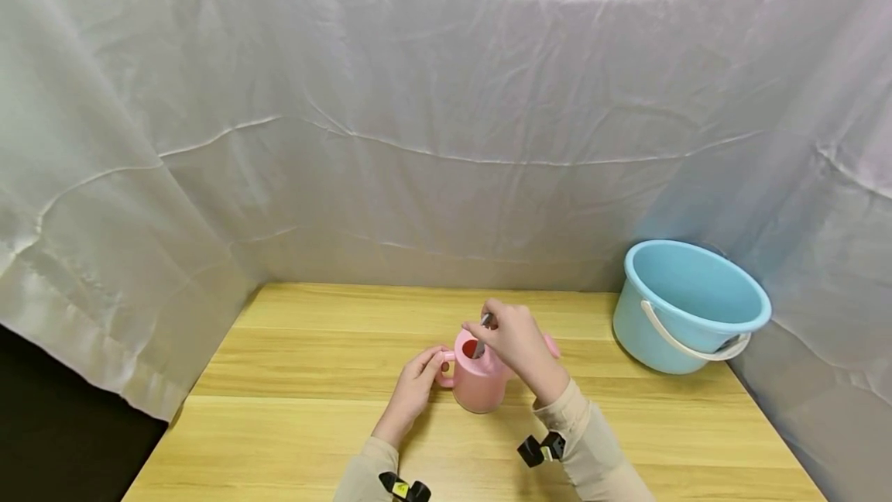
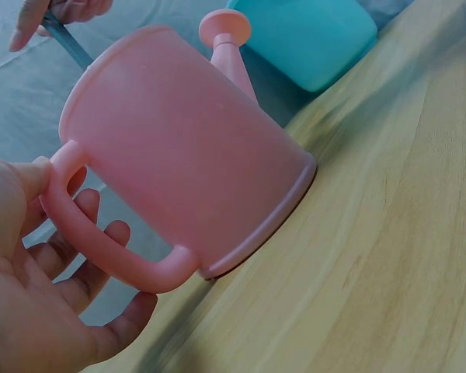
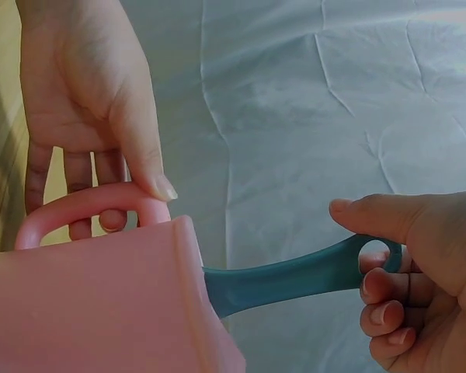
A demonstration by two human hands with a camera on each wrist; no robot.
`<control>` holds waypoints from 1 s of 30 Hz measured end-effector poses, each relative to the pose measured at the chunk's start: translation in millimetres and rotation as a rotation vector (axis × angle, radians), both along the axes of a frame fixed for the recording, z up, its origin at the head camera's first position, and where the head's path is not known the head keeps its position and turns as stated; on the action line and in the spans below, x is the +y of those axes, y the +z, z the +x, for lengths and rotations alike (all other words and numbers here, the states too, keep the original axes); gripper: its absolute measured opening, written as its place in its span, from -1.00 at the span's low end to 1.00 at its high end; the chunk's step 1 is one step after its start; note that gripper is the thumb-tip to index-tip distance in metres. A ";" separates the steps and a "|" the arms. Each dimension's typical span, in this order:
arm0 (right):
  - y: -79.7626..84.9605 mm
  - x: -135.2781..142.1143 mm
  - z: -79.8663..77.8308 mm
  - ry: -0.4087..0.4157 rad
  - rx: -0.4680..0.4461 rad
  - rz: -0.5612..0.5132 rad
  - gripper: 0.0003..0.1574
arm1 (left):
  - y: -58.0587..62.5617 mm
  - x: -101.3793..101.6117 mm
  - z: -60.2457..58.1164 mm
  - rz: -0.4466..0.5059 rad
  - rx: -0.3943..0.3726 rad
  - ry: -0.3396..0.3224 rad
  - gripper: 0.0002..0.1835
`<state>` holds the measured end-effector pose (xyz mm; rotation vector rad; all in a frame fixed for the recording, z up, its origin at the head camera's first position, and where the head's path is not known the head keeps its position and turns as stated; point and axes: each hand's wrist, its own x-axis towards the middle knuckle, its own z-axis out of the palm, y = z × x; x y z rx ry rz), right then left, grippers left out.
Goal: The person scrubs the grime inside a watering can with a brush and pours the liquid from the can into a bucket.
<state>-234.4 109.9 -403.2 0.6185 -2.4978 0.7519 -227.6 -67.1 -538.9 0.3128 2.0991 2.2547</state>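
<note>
A pink watering can (image 1: 479, 392) stands on the wooden table, its spout (image 2: 231, 62) pointing away from its looped handle (image 2: 101, 241). My left hand (image 1: 413, 392) grips that handle, thumb on its upper end and fingers curled through and beneath it. Above the can's opening, my right hand (image 1: 517, 341) pinches the ringed end of a blue-green tool handle (image 3: 291, 276) between thumb and fingers. The tool's lower end is hidden inside the can. Some red (image 1: 470, 348) shows within the opening.
At the back right of the table (image 1: 313, 424) stands a light blue bucket (image 1: 669, 339) with a white carrying handle (image 1: 672, 339). Grey cloth (image 1: 446, 138) hangs behind the table and along its sides.
</note>
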 end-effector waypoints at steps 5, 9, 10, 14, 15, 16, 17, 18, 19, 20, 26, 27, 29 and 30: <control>0.7 -1.4 1.3 -0.002 0.022 0.005 -0.60 | 0.0 0.0 -0.1 0.015 0.000 -0.005 -0.60; -0.6 -1.5 3.0 -0.009 0.012 0.014 -0.60 | 0.5 -0.2 0.4 0.024 -0.006 -0.010 -0.59; -0.8 -1.4 3.6 -0.011 0.005 0.016 -0.60 | 0.7 -0.2 0.5 0.025 -0.007 -0.011 -0.59; -3.3 -0.7 4.9 -0.018 -0.017 0.026 -0.60 | 1.6 -0.1 0.8 0.032 -0.008 -0.013 -0.59; -3.9 -0.7 5.1 -0.020 -0.025 0.027 -0.60 | 1.8 0.0 0.8 0.032 -0.009 -0.013 -0.59; -4.5 -0.6 5.4 -0.022 -0.033 0.026 -0.60 | 1.8 0.0 0.7 0.034 -0.009 -0.014 -0.59; -5.3 -0.5 5.6 -0.024 -0.038 0.031 -0.60 | 1.8 0.0 0.6 0.038 -0.009 -0.016 -0.59; -6.0 -0.5 6.0 -0.027 -0.046 0.031 -0.59 | 1.9 0.0 0.4 0.041 -0.010 -0.016 -0.59; -6.8 -0.5 6.2 -0.029 -0.050 0.036 -0.59 | 1.9 0.0 0.4 0.043 -0.010 -0.016 -0.59; -7.9 -0.4 6.5 -0.030 -0.056 0.037 -0.58 | 1.7 0.0 0.2 0.044 -0.009 -0.017 -0.58; -16.3 -0.7 6.2 -0.039 -0.059 0.048 -0.56 | 0.9 -0.2 -0.3 0.038 -0.002 -0.016 -0.59; -17.9 -1.0 6.0 -0.044 -0.065 0.055 -0.55 | 1.1 -0.2 -0.3 0.037 -0.003 -0.016 -0.59; -21.2 -1.5 5.5 -0.058 -0.086 0.068 -0.55 | 1.2 -0.4 -0.2 0.038 -0.003 -0.016 -0.60; -22.6 -1.8 5.4 -0.062 -0.099 0.069 -0.54 | 1.3 -0.4 -0.1 0.038 -0.003 -0.016 -0.60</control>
